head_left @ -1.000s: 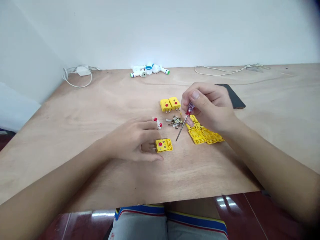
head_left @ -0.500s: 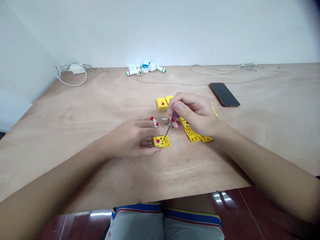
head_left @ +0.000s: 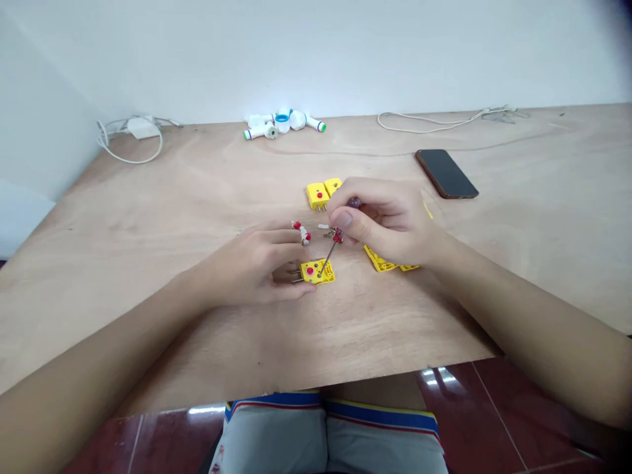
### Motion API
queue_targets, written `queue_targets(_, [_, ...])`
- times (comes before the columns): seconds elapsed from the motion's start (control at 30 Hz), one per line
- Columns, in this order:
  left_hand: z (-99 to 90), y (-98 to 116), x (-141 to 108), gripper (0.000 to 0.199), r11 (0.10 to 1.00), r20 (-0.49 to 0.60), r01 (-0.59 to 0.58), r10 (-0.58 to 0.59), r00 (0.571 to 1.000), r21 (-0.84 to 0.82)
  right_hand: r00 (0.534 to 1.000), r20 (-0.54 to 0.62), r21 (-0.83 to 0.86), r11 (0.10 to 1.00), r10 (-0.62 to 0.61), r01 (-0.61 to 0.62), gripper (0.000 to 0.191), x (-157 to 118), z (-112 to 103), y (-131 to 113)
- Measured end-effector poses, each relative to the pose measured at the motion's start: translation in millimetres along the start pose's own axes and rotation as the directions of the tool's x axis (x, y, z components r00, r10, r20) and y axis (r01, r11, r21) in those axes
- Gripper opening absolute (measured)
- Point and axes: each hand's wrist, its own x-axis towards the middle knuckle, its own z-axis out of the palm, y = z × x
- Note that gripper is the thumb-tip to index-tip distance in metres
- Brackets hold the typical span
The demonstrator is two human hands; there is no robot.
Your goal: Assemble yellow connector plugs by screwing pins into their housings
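My left hand (head_left: pixel 266 263) grips a yellow plug half (head_left: pixel 326 271) by its pin end, holding it on the table. The plug half has a red round button and screws on its face. In my right hand (head_left: pixel 380 217) is a screwdriver (head_left: pixel 330 255) with a purple-red handle, its tip on the plug half near a screw. Just beyond lie small red-and-white parts (head_left: pixel 301 233) and a little pile of screws (head_left: pixel 328 232). Yellow plug covers (head_left: pixel 380 260) lie partly hidden under my right hand. Two closed yellow plugs (head_left: pixel 316 195) stand behind.
A phone (head_left: pixel 447 174) lies at the right. Along the wall are a charger with a white cable (head_left: pixel 143 127), white tube fittings with green ends (head_left: pixel 284 122) and another thin cable (head_left: pixel 424 125). The table's front edge (head_left: pixel 276 393) is close to my lap.
The screwdriver's handle has tipped more upright and shows more above my right fingers, while its tip stays on the plug half. The whole view has shifted slightly.
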Motion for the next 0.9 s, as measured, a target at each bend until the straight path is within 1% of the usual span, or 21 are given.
queue_targets(0.07, [0.1,-0.7,-0.7,0.023,1.0,0.002,0.01,-0.01,1.0,-0.009,0.999,0.022,-0.086,0.996,-0.025,0.027,0.029,0.1,-3.0,-2.8])
queue_targets(0.13, [0.3,-1.6,-1.2,0.026,1.0,0.009,0.01,-0.01,1.0,-0.011,0.999,0.043,-0.149,0.988,-0.023,0.029,0.032,-0.4,-4.8,-4.5])
queue_targets(0.2, [0.5,-2.2,-1.2,0.027,1.0,0.015,0.007,-0.007,1.0,0.002,1.0,0.016,-0.175,0.984,-0.015,0.018,0.035,-1.0,-4.2,-5.2])
queue_targets(0.27, [0.7,-2.2,-1.0,0.028,1.0,0.022,0.006,-0.007,1.0,0.021,0.999,-0.049,-0.164,0.986,-0.017,0.009,0.036,-1.4,-1.5,-5.8])
queue_targets(0.33, [1.0,-1.8,-0.7,0.028,1.0,0.024,0.006,-0.007,1.0,0.029,0.996,-0.082,-0.138,0.99,-0.023,0.011,0.036,-1.6,1.9,-6.7])
queue_targets(0.5, [1.8,-0.7,-1.1,0.025,1.0,0.016,0.022,-0.022,1.0,-0.001,0.999,-0.046,-0.095,0.995,-0.021,0.017,0.032,-2.6,6.1,-10.1])
queue_targets(0.63, [1.7,-0.4,-1.5,0.025,1.0,0.023,0.029,-0.029,0.999,-0.007,1.0,-0.01,-0.122,0.992,0.01,-0.012,0.036,-3.6,6.5,-10.7])
queue_targets(0.73, [1.7,-0.7,-1.4,0.026,1.0,0.022,0.023,-0.023,1.0,0.003,1.0,-0.014,-0.132,0.991,0.019,-0.021,0.037,-3.8,6.9,-10.5])
queue_targets(0.9, [1.4,-1.0,-1.7,0.027,1.0,0.027,0.016,-0.016,1.0,0.014,1.0,-0.011,-0.096,0.995,-0.006,0.005,0.032,-3.4,8.4,-10.9])
